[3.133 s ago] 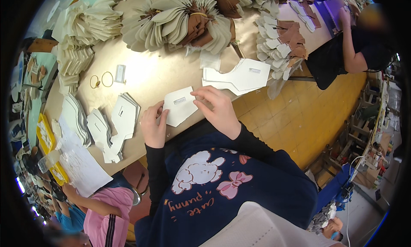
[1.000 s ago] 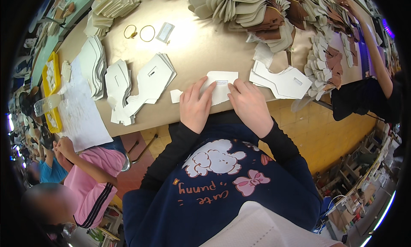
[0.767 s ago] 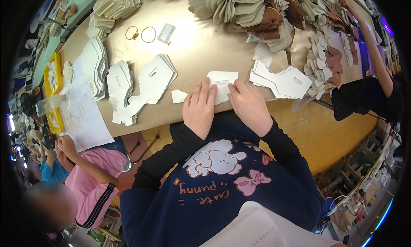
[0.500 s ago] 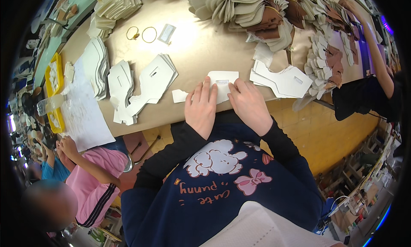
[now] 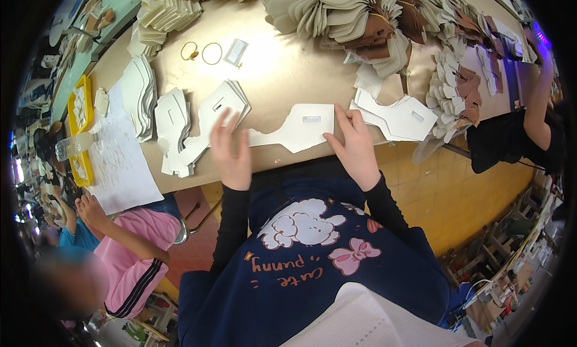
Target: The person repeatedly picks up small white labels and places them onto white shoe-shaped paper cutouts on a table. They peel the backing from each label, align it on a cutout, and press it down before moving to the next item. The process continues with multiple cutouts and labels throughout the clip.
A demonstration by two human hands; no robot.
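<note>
A white cut piece (image 5: pixel 303 133) with a small rectangular label in its wide end lies flat at the table's near edge. Its narrow tail stretches left behind my left hand. My right hand (image 5: pixel 357 149) rests at its right end, thumb and fingers apart on the edge. Slightly blurred, my left hand (image 5: pixel 232 155) hovers with spread fingers beside a stack of white slotted pieces (image 5: pixel 223 106), holding nothing visible. A second stack of slotted pieces (image 5: pixel 173 127) lies left of it. Similar labelled pieces (image 5: pixel 402 115) are piled right of my right hand.
Bundles of cream and brown pieces (image 5: pixel 354 16) crowd the far side. Two elastic-like rings (image 5: pixel 211 54) and a small clear packet (image 5: pixel 235 51) lie mid-table. Yellow trays (image 5: pixel 83 106) stand left. One person in a pink sleeve (image 5: pixel 135 251) sits left; another's arm (image 5: pixel 541 100) reaches in right.
My left hand has lifted off the labelled piece and moved left toward the slotted stack, uncovering the piece. My right hand has shifted slightly right, to the piece's edge.
</note>
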